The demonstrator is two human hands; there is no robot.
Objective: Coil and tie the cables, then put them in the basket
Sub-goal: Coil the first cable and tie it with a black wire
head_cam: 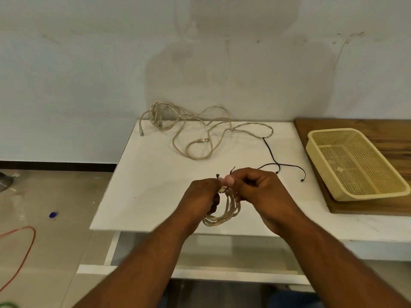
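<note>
Cables first: a coiled cream cable (219, 213) hangs in loops between both hands, just above the near edge of the white table (155, 174). I see the left hand (200, 194) w/ fingers curled shut around the coil's left side, thumb tip pressed toward the right hand. The right hand (260, 190) is also closed, fingers folded in on the top of the coil. Between the two thumbs sits a thin black tie (223, 176); one end w/ a small square head pokes up left of the thumbs, the other end sticks up to the right. Can't tell if the tie is fastened yet.

Farther back on the table, near the wall (89, 74), a loose cream cable (200, 132) lies in an untidy tangle, w/ plugs showing at the left end and in the middle loop. Just right of it, a thin black cable (275, 161) w/ two small tips lies spread on the tabletop, close behind the right hand.

At right, a pale yellow mesh basket (327, 161) sits on a wooden board (378, 132), well apart from the hands.

On the floor at left I make out an orange cord (29, 247) and a small blue object (53, 214).
</note>
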